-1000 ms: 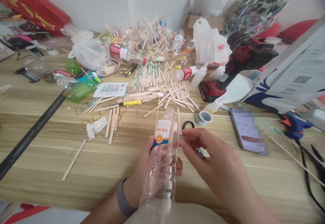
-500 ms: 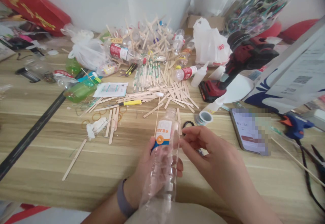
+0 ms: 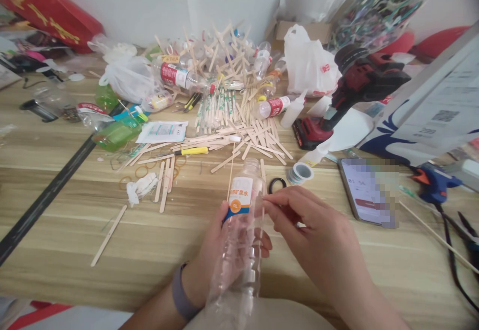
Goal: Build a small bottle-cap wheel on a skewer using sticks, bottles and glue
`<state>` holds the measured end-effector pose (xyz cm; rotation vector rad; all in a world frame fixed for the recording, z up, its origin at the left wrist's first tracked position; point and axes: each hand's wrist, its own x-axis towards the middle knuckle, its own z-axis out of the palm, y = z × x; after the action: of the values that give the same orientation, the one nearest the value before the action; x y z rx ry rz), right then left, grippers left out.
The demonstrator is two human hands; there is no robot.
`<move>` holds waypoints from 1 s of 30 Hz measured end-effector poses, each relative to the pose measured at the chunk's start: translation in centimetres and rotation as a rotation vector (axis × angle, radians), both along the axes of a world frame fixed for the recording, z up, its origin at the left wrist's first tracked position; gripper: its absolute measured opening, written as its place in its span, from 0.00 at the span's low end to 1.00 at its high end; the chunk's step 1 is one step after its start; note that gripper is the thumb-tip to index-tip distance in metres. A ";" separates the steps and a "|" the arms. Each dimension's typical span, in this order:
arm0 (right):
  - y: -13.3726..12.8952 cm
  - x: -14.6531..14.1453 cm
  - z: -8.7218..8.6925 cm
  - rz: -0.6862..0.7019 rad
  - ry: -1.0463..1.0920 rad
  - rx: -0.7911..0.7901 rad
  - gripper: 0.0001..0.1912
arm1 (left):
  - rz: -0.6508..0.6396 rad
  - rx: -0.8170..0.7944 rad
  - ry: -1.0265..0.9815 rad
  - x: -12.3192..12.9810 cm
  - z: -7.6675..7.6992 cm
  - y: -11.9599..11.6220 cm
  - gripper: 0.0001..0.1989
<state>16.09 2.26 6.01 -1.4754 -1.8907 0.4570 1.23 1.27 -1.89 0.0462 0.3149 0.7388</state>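
My left hand is wrapped round a clear plastic bottle, uncapped and tilted with its neck pointing away from me. The bottle carries a white, blue and orange label. At its right side, my right hand has thumb and forefinger pinched together close to the label's level. Whatever is between those fingertips is too small to make out. Along the bottle's left edge shows a thin stick topped by a white cap. Just beyond my right hand lies a black ring, perhaps a scissors handle.
Wooden craft sticks lie heaped behind the bottle, with a yellow cutter beside them. On the right are a wire spool, a phone, a cordless drill and a blue glue gun. A black strip crosses the left.
My right hand's fingers have drawn closer together into a pinch beside the bottle, and its wrist has turned slightly. My left hand and the bottle stay almost in place.
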 end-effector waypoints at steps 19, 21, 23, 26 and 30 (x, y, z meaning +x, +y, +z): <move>0.6 -0.3 -0.4 -0.159 0.333 -0.324 0.08 | 0.067 -0.036 -0.023 0.6 1.3 0.1 0.23; 0.7 -0.3 -0.7 -0.140 0.368 -0.334 0.09 | 0.072 -0.043 -0.010 0.5 1.1 0.1 0.23; 0.7 0.0 -1.2 -0.100 0.421 -0.355 0.10 | 0.074 -0.056 0.004 0.3 0.9 0.2 0.24; 0.4 0.6 -1.9 -0.074 0.421 -0.333 0.11 | 0.072 -0.084 0.021 0.0 0.8 0.2 0.24; 0.0 1.1 -2.3 -0.073 0.314 -0.292 0.10 | 0.063 -0.082 -0.024 0.0 0.8 0.2 0.25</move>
<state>17.16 2.24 3.69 -1.5451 -1.5656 0.9046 1.26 1.42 -1.07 -0.0503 0.3247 0.7876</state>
